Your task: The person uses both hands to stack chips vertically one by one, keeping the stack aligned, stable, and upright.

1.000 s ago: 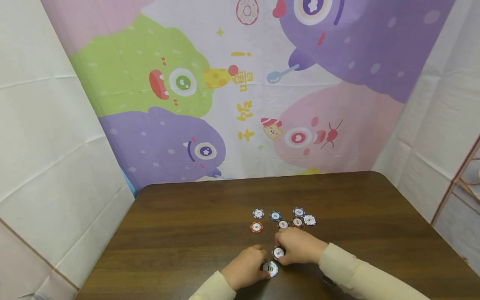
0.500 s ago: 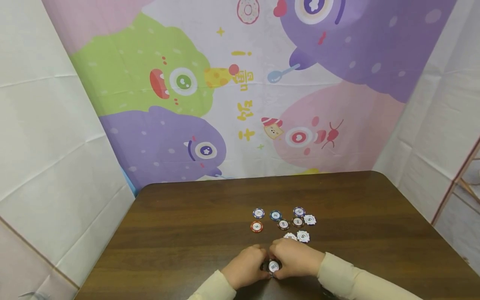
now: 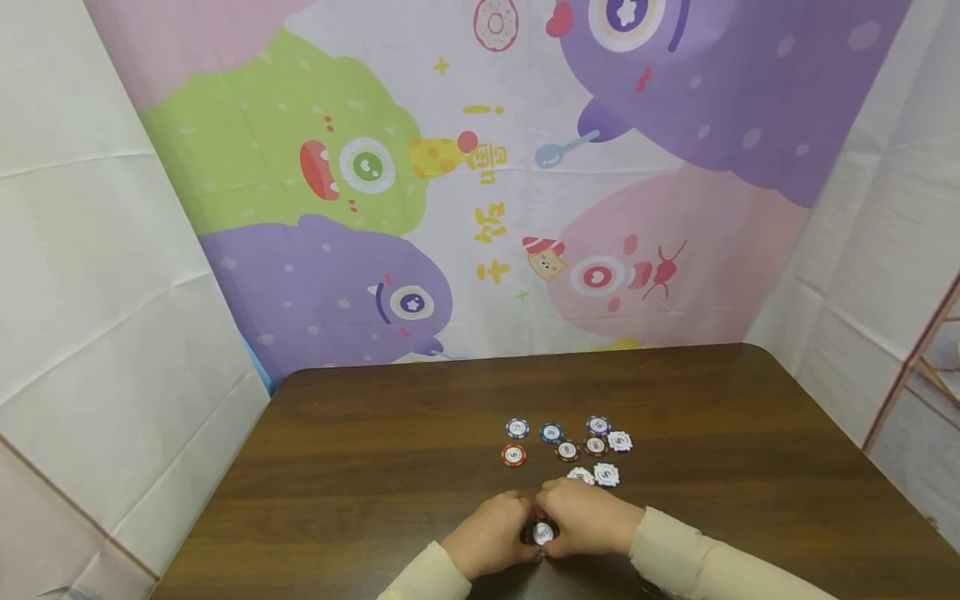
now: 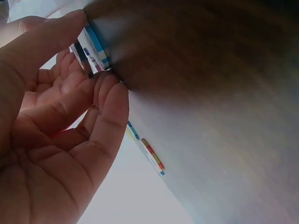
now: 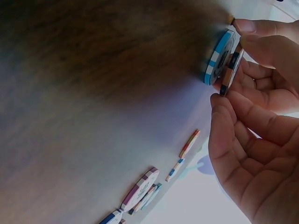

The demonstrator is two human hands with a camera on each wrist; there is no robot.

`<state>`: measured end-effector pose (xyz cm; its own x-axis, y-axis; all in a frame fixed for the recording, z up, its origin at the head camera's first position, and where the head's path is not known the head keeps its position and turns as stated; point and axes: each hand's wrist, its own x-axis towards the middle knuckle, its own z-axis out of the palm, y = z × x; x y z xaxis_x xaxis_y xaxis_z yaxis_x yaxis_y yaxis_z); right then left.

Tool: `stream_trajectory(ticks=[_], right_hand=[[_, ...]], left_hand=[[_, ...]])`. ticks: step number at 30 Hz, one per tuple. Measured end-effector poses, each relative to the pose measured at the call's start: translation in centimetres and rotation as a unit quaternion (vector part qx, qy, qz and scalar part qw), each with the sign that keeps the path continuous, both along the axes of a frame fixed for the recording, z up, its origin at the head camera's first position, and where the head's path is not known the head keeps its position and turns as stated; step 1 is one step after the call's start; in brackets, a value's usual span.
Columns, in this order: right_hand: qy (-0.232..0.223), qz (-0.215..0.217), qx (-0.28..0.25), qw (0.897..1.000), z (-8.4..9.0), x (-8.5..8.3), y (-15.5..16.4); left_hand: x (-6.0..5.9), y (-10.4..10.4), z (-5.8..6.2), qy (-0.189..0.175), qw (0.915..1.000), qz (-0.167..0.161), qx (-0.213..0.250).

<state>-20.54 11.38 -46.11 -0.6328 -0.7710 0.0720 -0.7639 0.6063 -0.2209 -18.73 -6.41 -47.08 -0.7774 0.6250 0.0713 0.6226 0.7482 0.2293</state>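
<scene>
— Both hands have closed in together since a second ago: your right hand (image 3: 588, 521) has come back from the loose chips and now meets your left hand (image 3: 491, 533) at the near edge of the table (image 3: 360, 467).

— Grip?

— Your fingers (image 5: 261, 35) of both hands pinch a small stack of chips (image 3: 543, 532); the wrist views show a blue-edged chip (image 5: 216, 58) low on the wood and a dark-edged one against it.

— Meaning?

— Judging by that, you are squaring one more chip onto the stack. Two white chips (image 3: 597, 475), uncovered now, lie just beyond your right hand; seven more chips (image 3: 566, 440) sit farther out.
</scene>
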Motion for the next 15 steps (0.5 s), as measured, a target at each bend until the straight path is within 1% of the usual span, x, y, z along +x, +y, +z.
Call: stream_trajectory(ticks=[15], right_hand=[[-0.010,0.006,0.003,1.000,-0.65,-0.08,-0.16]], left_hand=[[-0.01,0.03,-0.04,-0.010,0.9999,0.013,-0.005]])
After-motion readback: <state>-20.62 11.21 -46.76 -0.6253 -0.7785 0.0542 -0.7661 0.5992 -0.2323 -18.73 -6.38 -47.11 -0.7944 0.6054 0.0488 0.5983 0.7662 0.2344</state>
